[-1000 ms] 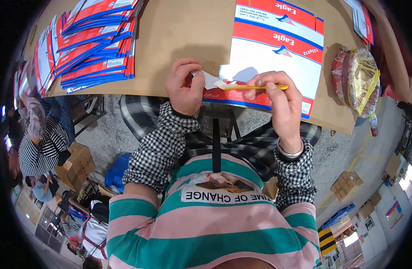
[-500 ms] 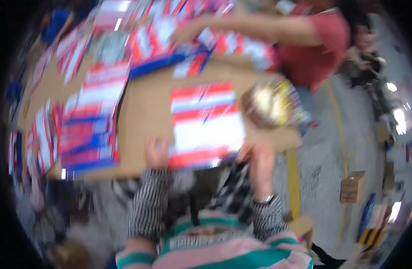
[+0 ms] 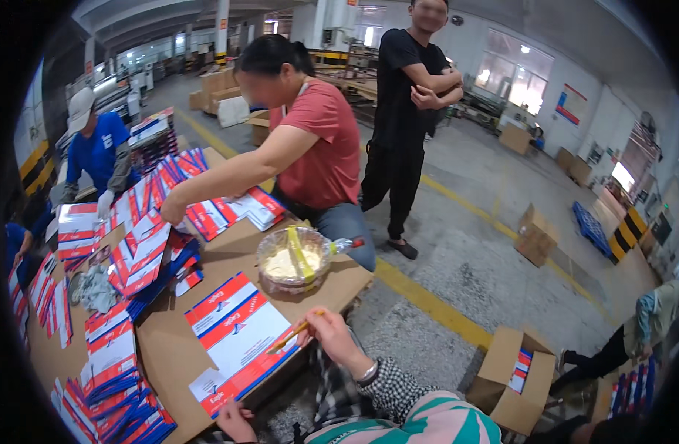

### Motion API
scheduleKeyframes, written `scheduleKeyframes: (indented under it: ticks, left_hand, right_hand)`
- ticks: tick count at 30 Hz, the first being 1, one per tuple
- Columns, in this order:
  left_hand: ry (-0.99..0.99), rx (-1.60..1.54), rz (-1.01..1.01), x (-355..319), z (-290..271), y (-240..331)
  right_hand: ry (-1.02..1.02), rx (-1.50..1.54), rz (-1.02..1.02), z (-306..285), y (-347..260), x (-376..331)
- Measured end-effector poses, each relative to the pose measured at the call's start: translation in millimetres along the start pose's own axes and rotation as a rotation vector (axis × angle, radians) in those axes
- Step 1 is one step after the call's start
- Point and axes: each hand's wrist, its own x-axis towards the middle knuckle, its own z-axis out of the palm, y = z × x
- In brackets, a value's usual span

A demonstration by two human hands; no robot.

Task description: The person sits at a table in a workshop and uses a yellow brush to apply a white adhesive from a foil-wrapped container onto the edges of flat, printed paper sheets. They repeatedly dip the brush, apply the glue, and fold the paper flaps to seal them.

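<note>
Red, white and blue flat paper sheet (image 3: 236, 337) on a brown table (image 3: 173, 355)

Right hand (image 3: 332, 334) at 3 o'clock pinches a thin yellow brush (image 3: 296, 335); left hand (image 3: 234, 422) at 6 o'clock grips the sheet's edge.

Glossy paper sheet (image 3: 238, 331) — matt brown cardboard tabletop (image 3: 169, 348).
</note>
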Motion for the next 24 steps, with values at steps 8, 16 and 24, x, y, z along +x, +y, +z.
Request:
scheduleKeyframes:
  ticks: [8,16,24]
  left_hand:
    - [-0.206,-0.485,-0.699,24,17,-23]
    - [-0.282,-0.465,-0.665,35,18,-49]
    - [-0.296,-0.561,-0.595,23,13,-48]
  right_hand:
    - [0.572,0.115,-0.7,-112,-164,39]
    - [0.981,-0.111,-0.713,-223,-298,52]
    - [0.931,-0.134,-0.716,-208,-305,53]
